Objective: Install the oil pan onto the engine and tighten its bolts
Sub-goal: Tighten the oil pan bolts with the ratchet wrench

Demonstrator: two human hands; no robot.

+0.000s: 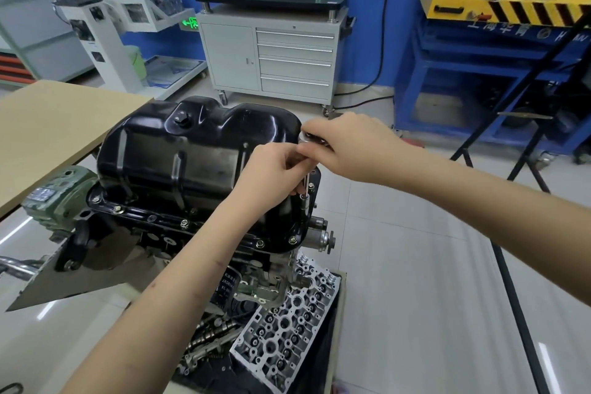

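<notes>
Grey drawer cabinet (271,54) on casters stands against the blue-and-white wall behind the work. Blue steel frame (479,73) at right carries a yellow, black-striped unit (499,0). Tan tabletop (48,128) lies at left. A bare cylinder head (287,329) rests below the engine (153,240), near a camshaft (211,334).

Black oil pan (192,153) sits upside-up on the inverted engine, flange bolts (260,244) visible along the near edge. Both forearms cross over the pan's right end and hide that corner of the flange.

Left hand (271,176) curls its fingers around the vertical socket extension (304,192), which stands on the flange. Right hand (348,144) grips the ratchet head (308,137) from above, fingers wrapped.
</notes>
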